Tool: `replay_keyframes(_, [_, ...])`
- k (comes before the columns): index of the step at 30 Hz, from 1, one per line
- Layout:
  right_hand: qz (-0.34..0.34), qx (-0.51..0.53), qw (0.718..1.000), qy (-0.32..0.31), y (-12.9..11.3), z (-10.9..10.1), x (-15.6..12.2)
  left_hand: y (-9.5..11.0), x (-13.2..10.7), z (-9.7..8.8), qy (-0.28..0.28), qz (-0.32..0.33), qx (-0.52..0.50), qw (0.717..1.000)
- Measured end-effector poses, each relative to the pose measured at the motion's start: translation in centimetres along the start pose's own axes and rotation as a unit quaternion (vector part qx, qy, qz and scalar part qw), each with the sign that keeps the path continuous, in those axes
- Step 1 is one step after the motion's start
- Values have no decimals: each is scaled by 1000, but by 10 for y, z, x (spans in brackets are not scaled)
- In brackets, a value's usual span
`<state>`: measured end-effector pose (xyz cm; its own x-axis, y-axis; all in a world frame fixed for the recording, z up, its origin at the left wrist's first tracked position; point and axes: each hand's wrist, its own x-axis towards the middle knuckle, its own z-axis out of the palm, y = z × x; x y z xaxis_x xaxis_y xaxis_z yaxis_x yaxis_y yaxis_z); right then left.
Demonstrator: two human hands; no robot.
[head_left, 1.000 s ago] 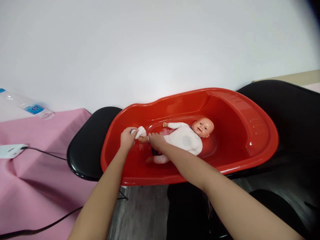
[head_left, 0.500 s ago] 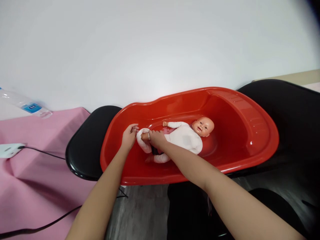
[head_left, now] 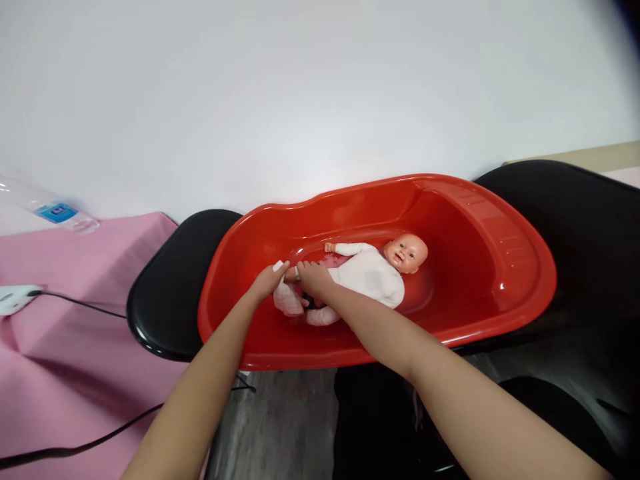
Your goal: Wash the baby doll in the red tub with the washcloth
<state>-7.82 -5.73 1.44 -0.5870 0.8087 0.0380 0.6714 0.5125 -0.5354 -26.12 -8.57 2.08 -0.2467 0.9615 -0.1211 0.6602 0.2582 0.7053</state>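
A baby doll [head_left: 373,273] in a white bodysuit lies on its back in a red plastic baby tub [head_left: 500,267], head to the right. My right hand [head_left: 313,278] is closed round the doll's raised leg near the foot. My left hand [head_left: 269,280] reaches in from the left, fingers together and touching the same foot. A small white garment [head_left: 287,301] hangs crumpled just below my left hand, against the doll's legs; whether my fingers still grip it I cannot tell.
The tub rests across two black chairs [head_left: 165,293], the other black chair [head_left: 590,220] at right. A pink cloth [head_left: 60,347] covers a table on the left, with a clear water bottle [head_left: 50,210], a white device [head_left: 13,299] and a black cable [head_left: 75,453]. White wall behind.
The white garment came off the doll's foot and dropped from my left hand's grip to below it. My left hand moved right and down toward the foot. My right hand stayed on the leg.
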Motion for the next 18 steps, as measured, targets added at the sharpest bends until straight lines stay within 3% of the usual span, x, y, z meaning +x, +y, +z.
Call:
replay_keyframes(2, [-22,-42,999,4,4,6,4,4,-2,-2,-9,0,42,999])
replay_keyframes(9, [-36,-101,994,1,14,23,18,5,-8,-5,44,-15,194,980])
replay_keyframes(14, [-9,-87,996,-9,17,20,24,6,-5,-6,77,-32,213,974])
replay_keyframes(18, [-16,-86,996,-16,13,18,23,5,-3,-3,39,-49,210,976])
